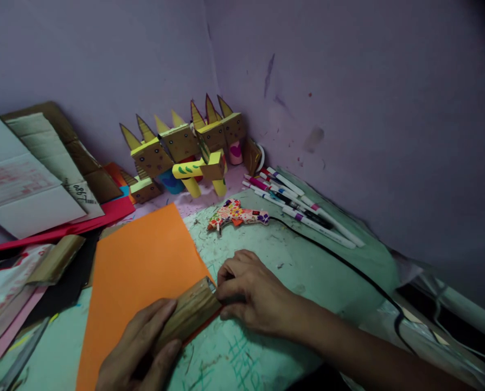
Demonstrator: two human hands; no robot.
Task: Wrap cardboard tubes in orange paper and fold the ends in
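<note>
A brown cardboard tube point(193, 308) lies slantwise along the near right edge of an orange sheet of paper point(140, 271). My left hand point(139, 345) is closed around the tube's near end, fingers on top and thumb along the side. At the far end, my right hand point(250, 293) has its fingers bent together in a pinch, touching the tube's rim close to the paper's edge. What sits between those fingertips is hidden. Beyond my right hand lies a flower-patterned glue gun point(238, 213) with a black cord.
Several markers point(303, 209) lie along the right wall. Cardboard animal figures point(185, 141) stand in the back corner, a yellow one point(197, 169) in front. Cardboard sheets point(34, 163) lean at left. Another flattened cardboard tube point(57, 260) and scissors-like grey blade point(25, 353) lie at left.
</note>
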